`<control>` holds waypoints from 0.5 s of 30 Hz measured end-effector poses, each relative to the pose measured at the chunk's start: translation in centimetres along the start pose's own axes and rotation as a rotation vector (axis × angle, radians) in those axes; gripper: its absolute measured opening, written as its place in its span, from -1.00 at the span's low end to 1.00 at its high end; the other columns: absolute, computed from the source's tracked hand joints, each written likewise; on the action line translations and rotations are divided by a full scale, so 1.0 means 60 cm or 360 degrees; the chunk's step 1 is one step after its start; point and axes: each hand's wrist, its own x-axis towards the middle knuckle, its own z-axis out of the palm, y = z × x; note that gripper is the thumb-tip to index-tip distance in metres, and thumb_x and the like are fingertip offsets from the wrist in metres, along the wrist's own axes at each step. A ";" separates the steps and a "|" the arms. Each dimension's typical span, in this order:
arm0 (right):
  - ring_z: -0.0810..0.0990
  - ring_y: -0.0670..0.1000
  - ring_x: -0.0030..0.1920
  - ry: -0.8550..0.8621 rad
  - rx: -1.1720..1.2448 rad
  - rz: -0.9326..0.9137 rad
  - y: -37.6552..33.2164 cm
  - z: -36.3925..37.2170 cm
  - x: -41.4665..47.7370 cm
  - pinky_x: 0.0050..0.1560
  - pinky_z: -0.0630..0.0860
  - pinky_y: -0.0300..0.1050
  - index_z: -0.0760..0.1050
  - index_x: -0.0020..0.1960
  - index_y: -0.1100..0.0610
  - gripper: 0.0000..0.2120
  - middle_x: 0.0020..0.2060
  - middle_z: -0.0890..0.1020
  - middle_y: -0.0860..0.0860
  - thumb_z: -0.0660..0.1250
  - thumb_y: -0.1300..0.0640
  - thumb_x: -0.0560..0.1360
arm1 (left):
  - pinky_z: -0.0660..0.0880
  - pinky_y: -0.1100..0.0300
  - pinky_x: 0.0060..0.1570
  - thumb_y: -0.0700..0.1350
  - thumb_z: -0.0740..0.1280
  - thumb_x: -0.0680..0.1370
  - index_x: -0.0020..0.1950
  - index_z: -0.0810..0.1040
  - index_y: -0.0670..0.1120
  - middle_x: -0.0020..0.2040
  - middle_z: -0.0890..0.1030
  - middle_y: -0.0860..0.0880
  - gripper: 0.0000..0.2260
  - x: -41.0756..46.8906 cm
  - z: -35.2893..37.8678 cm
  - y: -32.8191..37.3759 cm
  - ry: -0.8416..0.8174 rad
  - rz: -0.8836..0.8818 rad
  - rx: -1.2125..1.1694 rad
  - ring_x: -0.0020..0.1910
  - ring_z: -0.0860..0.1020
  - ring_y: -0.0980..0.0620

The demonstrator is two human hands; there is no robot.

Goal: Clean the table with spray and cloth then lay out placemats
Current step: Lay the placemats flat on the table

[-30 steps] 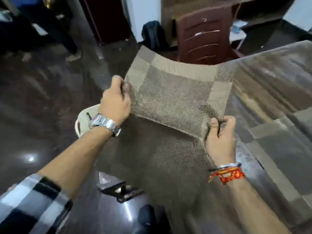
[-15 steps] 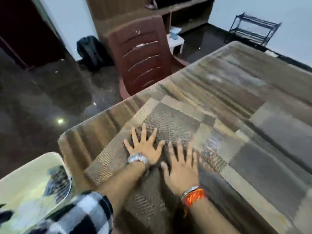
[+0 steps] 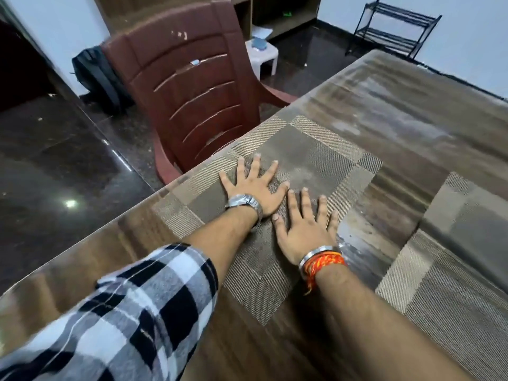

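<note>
Both hands lay flat on a woven placemat (image 3: 310, 158) that sat on the wooden table (image 3: 412, 111) near its corner, just in front of the brown plastic chair (image 3: 189, 89). The left hand (image 3: 254, 187) was spread wide, palm down, fingers splayed and grasping nothing, pressing on the middle of the mat. A metal wristwatch (image 3: 243, 202) circled that wrist, and the checked black-and-white sleeve (image 3: 132, 306) was pushed up the forearm. The right hand (image 3: 306, 226) was likewise unclenched and flat, its palm on the mat's nearer edge, with the tip of its forefinger just beside the left thumb. It wore a steel bangle (image 3: 316, 253) and a band of red and orange thread (image 3: 325, 264).

The placemat was patterned in tan and darker brown blocks, lying square-on to the table's edge, one long side running close along that edge where the chair stood. A second placemat (image 3: 450, 270) of the same weave lay on the table to the right, apart from the first with a strip of bare tabletop between them. The tabletop there showed a wet, streaky sheen.

Beyond the chair a dark backpack (image 3: 96, 75) leaned against the white wall, a small white stool (image 3: 264, 53) stood on the dark polished floor (image 3: 55, 171), and a black metal rack (image 3: 393, 31) stood by the far wall. A wooden shelving unit (image 3: 280, 15) stood behind the stool.
</note>
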 end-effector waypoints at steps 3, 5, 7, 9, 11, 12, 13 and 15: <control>-0.27 0.13 0.51 -0.0011 0.0003 0.0035 0.017 -0.009 0.043 0.44 -0.29 0.24 -0.19 0.52 -0.18 -0.38 0.54 -0.18 -0.13 -0.12 -0.31 0.53 | -0.31 -0.44 0.42 0.43 -0.08 0.54 0.59 -0.04 0.35 0.67 -0.16 0.08 -0.38 0.043 -0.003 0.024 0.0017 0.0029 0.0001 0.62 -0.23 -0.13; -0.28 0.12 0.51 -0.0001 0.0003 0.0050 0.027 -0.013 0.063 0.45 -0.28 0.24 -0.18 0.53 -0.18 -0.38 0.54 -0.18 -0.13 -0.12 -0.31 0.53 | -0.32 -0.43 0.42 0.43 -0.08 0.54 0.59 -0.03 0.35 0.67 -0.15 0.08 -0.38 0.064 -0.003 0.037 0.0031 0.0043 -0.0002 0.63 -0.22 -0.13; -0.27 0.12 0.51 0.0028 0.0002 0.0068 0.034 -0.016 0.078 0.45 -0.29 0.24 -0.17 0.53 -0.17 -0.38 0.54 -0.17 -0.12 -0.12 -0.30 0.53 | -0.32 -0.42 0.42 0.44 -0.09 0.54 0.59 -0.03 0.35 0.67 -0.15 0.08 -0.38 0.082 -0.003 0.049 0.0056 0.0055 0.0008 0.63 -0.21 -0.13; -0.27 0.13 0.52 0.0052 0.0000 0.0090 0.037 -0.016 0.088 0.45 -0.29 0.24 -0.16 0.53 -0.16 -0.38 0.54 -0.16 -0.12 -0.12 -0.30 0.53 | -0.31 -0.43 0.42 0.44 -0.09 0.54 0.59 -0.02 0.36 0.67 -0.14 0.08 -0.38 0.094 -0.004 0.058 0.0065 0.0071 0.0021 0.63 -0.19 -0.13; -0.27 0.13 0.52 0.0062 0.0007 0.0100 0.043 -0.017 0.097 0.45 -0.28 0.24 -0.16 0.53 -0.16 -0.38 0.54 -0.16 -0.12 -0.12 -0.30 0.53 | -0.30 -0.43 0.42 0.44 -0.09 0.54 0.59 -0.02 0.36 0.67 -0.13 0.08 -0.38 0.103 -0.005 0.066 0.0063 0.0083 0.0026 0.63 -0.19 -0.13; -0.26 0.13 0.52 0.0061 0.0010 0.0097 0.045 -0.018 0.100 0.45 -0.28 0.24 -0.16 0.53 -0.16 -0.38 0.54 -0.15 -0.12 -0.12 -0.30 0.53 | -0.30 -0.43 0.42 0.44 -0.09 0.54 0.59 -0.02 0.36 0.67 -0.13 0.08 -0.38 0.105 -0.004 0.068 0.0063 0.0078 0.0023 0.63 -0.19 -0.13; -0.26 0.13 0.52 0.0062 0.0010 0.0089 0.048 -0.018 0.104 0.45 -0.28 0.24 -0.16 0.53 -0.16 -0.38 0.54 -0.15 -0.12 -0.12 -0.30 0.53 | -0.30 -0.42 0.42 0.44 -0.09 0.54 0.59 -0.02 0.36 0.67 -0.13 0.08 -0.39 0.108 -0.003 0.071 0.0067 0.0069 0.0022 0.63 -0.19 -0.13; -0.25 0.13 0.52 0.0073 0.0005 0.0079 0.052 -0.020 0.109 0.45 -0.28 0.23 -0.15 0.53 -0.16 -0.38 0.54 -0.14 -0.11 -0.12 -0.30 0.53 | -0.30 -0.41 0.42 0.44 -0.09 0.54 0.59 -0.02 0.36 0.67 -0.12 0.08 -0.39 0.111 -0.003 0.074 0.0079 0.0060 0.0025 0.63 -0.19 -0.13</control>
